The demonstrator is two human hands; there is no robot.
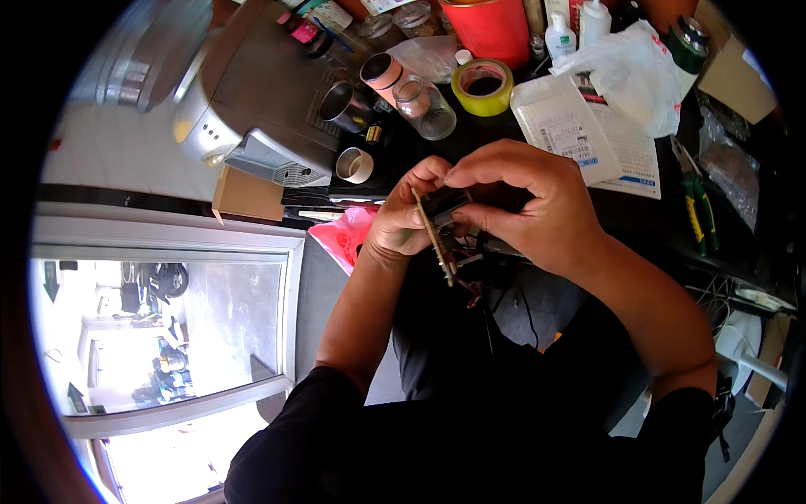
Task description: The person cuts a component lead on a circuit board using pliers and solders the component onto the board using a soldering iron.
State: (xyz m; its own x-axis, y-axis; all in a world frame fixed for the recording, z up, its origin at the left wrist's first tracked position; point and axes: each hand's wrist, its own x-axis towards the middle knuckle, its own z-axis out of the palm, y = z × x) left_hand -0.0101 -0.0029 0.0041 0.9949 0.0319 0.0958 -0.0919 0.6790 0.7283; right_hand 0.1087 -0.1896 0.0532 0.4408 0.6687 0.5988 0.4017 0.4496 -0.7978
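Note:
My left hand (405,210) grips a thin circuit board (437,244), held on edge in front of me with loose wires (474,294) hanging below it. My right hand (529,214) is bent over the same board, index finger at its upper end and thumb lower down, around a dark component (445,202) on its far face. What exactly the right fingertips pinch is partly hidden.
A dark desk holds a grey appliance (243,101), yellow tape roll (482,74), glass jar (424,113), paper envelopes (564,126), green-yellow pliers (697,202), a red bucket (478,25) and a plastic bag (630,76). A pink bag (340,235) lies below; a glazed door (168,328) is left.

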